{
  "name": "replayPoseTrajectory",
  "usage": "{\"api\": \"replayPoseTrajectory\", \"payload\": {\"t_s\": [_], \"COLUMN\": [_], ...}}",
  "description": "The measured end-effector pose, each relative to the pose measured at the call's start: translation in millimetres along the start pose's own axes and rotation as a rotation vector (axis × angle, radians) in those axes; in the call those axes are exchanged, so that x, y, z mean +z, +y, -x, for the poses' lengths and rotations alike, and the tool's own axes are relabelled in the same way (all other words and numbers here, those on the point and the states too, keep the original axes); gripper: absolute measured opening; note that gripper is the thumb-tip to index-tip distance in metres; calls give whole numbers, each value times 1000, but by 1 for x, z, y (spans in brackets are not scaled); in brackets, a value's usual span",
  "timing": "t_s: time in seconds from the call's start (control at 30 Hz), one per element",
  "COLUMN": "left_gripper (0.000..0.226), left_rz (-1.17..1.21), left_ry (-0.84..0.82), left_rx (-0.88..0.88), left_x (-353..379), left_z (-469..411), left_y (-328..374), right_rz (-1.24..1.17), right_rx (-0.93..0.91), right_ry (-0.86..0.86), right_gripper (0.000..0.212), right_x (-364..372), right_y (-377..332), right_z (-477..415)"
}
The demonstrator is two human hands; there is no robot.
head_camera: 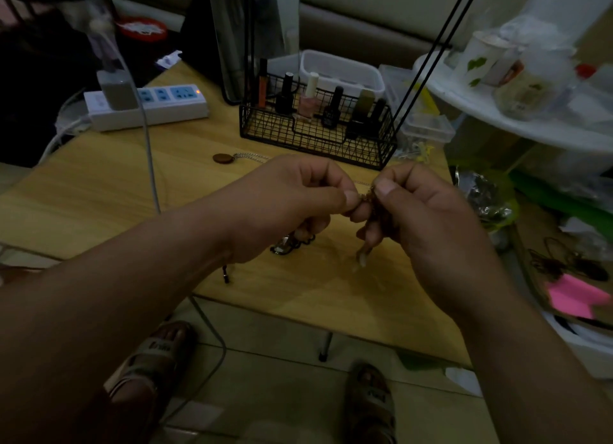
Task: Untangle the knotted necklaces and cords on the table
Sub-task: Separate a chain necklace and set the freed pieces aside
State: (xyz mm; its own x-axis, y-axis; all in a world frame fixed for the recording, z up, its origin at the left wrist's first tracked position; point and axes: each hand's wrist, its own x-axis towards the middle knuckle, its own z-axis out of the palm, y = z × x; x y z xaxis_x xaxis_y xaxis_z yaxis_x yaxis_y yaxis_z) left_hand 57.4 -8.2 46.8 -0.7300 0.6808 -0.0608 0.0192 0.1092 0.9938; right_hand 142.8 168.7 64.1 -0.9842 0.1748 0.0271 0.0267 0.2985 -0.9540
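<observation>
Above the wooden table, my left hand and my right hand meet, and both pinch a small brownish knot of chain between thumb and fingers. A thin chain runs back from the knot toward a round brown pendant lying on the table. Under my left hand lies a dark cord with a metal piece, partly hidden. A dark cord end shows below my left wrist.
A black wire basket of nail polish bottles stands just behind my hands. A white power strip sits at the back left, with a grey cable crossing the table. Clutter and a white shelf crowd the right side.
</observation>
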Motion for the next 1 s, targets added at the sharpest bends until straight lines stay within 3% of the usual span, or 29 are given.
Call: {"api": "replayPoseTrajectory", "payload": {"t_s": [0.27, 0.7, 0.83, 1.0], "left_gripper": [6, 9, 7, 9], "left_rz": [-85, -634, -581, -258], "left_ry": [10, 66, 90, 124], "left_rx": [9, 202, 178, 58], "left_x": [4, 16, 15, 6], "left_z": [-2, -4, -3, -2], "left_y": [-2, -17, -14, -8], "right_rz": [97, 273, 228, -147], "right_rx": [-1, 30, 44, 172], "right_ry": [-40, -46, -20, -22], "right_gripper": [17, 14, 14, 18], "right_x": [0, 3, 4, -1], "right_y": [7, 21, 20, 16], "right_z": [2, 4, 4, 2]}}
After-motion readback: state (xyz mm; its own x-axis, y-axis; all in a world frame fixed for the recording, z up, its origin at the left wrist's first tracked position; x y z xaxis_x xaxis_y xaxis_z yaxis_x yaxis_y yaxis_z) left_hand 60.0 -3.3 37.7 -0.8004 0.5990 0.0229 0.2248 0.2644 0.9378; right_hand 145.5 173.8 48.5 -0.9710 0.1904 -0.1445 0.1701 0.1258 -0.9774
